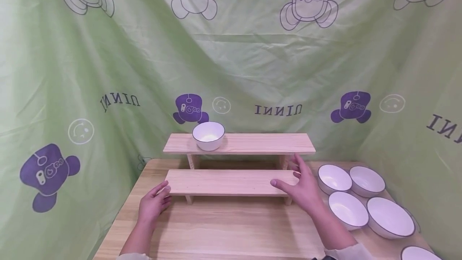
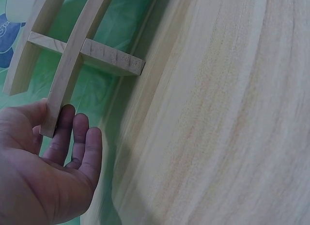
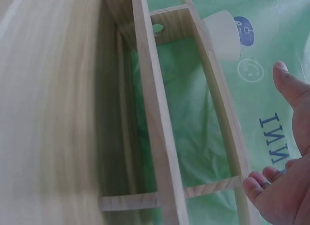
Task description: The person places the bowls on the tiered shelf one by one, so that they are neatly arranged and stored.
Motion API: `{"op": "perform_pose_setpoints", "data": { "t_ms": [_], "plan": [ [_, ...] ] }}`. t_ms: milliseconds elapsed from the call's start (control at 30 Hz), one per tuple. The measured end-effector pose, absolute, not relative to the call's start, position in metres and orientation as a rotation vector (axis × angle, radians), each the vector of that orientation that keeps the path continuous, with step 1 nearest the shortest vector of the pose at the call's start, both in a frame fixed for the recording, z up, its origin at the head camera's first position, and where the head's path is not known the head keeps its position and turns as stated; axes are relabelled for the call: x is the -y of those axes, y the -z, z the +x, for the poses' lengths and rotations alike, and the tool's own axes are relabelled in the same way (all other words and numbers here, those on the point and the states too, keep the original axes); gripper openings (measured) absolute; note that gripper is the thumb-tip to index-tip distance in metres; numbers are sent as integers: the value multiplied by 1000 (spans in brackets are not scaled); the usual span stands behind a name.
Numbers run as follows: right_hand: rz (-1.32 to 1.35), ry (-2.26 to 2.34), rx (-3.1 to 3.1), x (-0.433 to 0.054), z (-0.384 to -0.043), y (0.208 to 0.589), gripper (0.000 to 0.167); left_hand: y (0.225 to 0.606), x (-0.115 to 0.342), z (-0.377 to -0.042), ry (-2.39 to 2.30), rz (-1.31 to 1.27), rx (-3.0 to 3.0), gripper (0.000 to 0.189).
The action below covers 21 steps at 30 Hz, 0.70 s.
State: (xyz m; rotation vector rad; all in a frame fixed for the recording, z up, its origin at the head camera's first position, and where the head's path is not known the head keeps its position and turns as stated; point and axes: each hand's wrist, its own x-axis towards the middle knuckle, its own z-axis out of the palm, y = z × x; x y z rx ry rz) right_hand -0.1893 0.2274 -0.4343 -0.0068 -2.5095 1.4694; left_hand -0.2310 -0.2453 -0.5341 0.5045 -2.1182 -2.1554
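A two-tier wooden shelf rack (image 1: pixel 231 181) stands on the wooden table. At the left end of its lower board, my left hand (image 1: pixel 151 207) pinches the wood, thumb above and fingers below, as the left wrist view shows at the board's tip (image 2: pixel 60 101). My right hand (image 1: pixel 306 189) is spread at the board's right end, thumb held out over the board and fingers near the upper tier's right support. In the right wrist view this hand (image 3: pixel 286 196) holds nothing. A white bowl with a dark rim (image 1: pixel 208 136) sits left of centre on the upper board (image 1: pixel 267 143).
Several white bowls stand on the table at the right, among them a near one (image 1: pixel 348 210) beside my right forearm and a larger one (image 1: pixel 391 217). A green printed curtain (image 1: pixel 238 63) hangs behind and on both sides of the table (image 1: pixel 231 232).
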Motion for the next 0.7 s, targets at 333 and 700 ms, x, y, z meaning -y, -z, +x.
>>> {"op": "perform_pose_setpoints", "data": {
  "t_ms": [333,700],
  "plan": [
    [-30,-1505,2446,-243,-157,450,117,532,246,-231,2145,499,2150,61],
    [-184,-1380,2455,-259,-126,462,115,531,245,-230,2150,519,2139,59]
  ]
}}
